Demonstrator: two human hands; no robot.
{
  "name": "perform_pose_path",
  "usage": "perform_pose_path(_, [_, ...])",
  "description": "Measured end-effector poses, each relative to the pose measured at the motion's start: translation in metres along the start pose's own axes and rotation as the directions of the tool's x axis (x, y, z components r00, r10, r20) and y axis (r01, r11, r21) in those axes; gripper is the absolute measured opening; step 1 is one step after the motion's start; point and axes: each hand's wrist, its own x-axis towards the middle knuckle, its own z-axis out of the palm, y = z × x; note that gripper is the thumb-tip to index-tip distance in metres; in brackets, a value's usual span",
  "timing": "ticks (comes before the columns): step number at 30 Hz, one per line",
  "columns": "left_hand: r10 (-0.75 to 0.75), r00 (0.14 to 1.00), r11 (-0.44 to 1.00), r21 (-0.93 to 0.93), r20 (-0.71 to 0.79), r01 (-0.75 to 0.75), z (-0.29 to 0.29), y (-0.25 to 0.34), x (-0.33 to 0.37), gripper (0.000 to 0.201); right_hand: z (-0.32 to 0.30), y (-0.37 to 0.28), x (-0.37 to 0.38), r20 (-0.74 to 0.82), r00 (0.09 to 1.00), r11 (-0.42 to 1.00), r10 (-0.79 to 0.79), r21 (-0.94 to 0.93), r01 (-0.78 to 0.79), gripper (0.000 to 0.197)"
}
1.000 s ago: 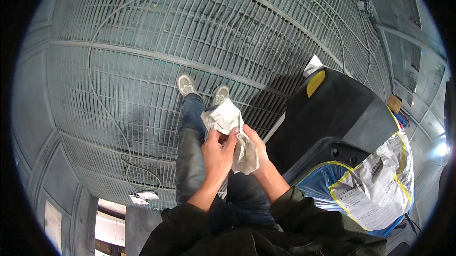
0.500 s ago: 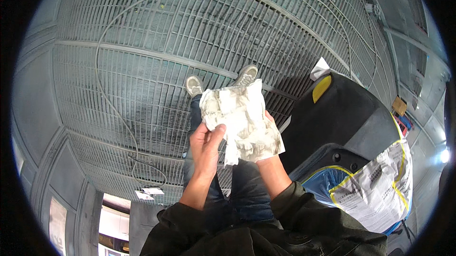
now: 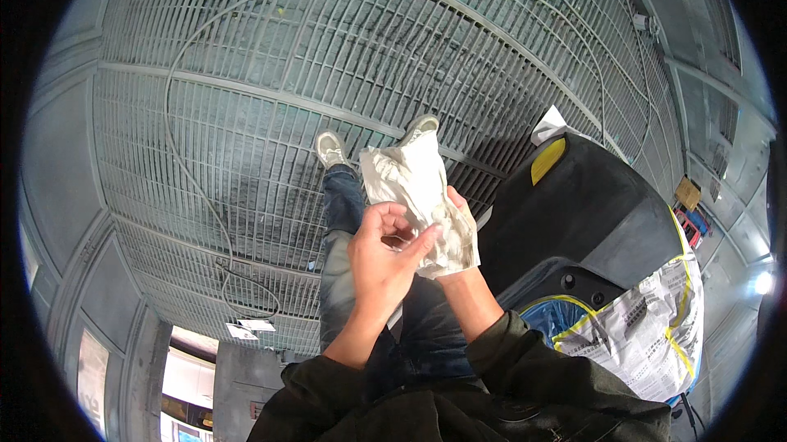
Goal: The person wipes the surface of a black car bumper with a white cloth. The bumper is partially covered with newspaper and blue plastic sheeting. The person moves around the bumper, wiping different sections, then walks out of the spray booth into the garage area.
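Note:
A white wiping cloth (image 3: 416, 184) with grey smudges is held up in front of my legs, partly folded over on itself. My right hand (image 3: 461, 211) supports it from behind and along its right side; its fingers show at that edge, the rest is hidden. My left hand (image 3: 384, 249) is at the cloth's lower left, with its fingers curled and its thumb pressed on the cloth's face. Beyond the cloth's top edge, one of my shoes (image 3: 420, 128) stands on the slatted metal grating (image 3: 270, 147).
To my right is a large black panel (image 3: 574, 204) with a yellow patch. Its near end is masked with printed paper (image 3: 635, 323), yellow tape and blue film. A thin hose (image 3: 170, 106) loops across the grating. A small brown box (image 3: 687, 193) sits by the right wall.
The cloth has gone from spread wide to a narrower, folded shape. My left hand has moved right, across the cloth's lower part. The view has shifted slightly.

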Motion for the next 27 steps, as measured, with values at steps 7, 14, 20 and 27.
perform_pose_path(7, [-0.045,0.995,0.998,-0.032,0.091,0.048,0.012,-0.007,-0.001,0.029,0.003,-0.004,-0.009,-0.050,0.994,0.993,-0.102,-0.067,0.098,0.058])
perform_pose_path(14, [-0.092,0.995,0.984,-0.151,0.046,0.098,0.018,-0.006,0.007,0.029,0.018,-0.006,-0.009,-0.197,0.973,0.990,-0.120,-0.100,0.102,0.058])
perform_pose_path(20, [-0.168,0.984,0.924,-0.357,-0.052,0.139,0.027,-0.009,0.019,0.019,0.004,-0.009,-0.013,-0.206,0.964,0.942,-0.170,-0.322,0.097,0.057])
perform_pose_path(27, [-0.166,0.986,0.798,-0.585,0.016,0.144,0.014,-0.008,0.020,0.019,0.014,-0.026,-0.013,-0.019,0.999,0.996,-0.043,0.075,0.044,0.061])
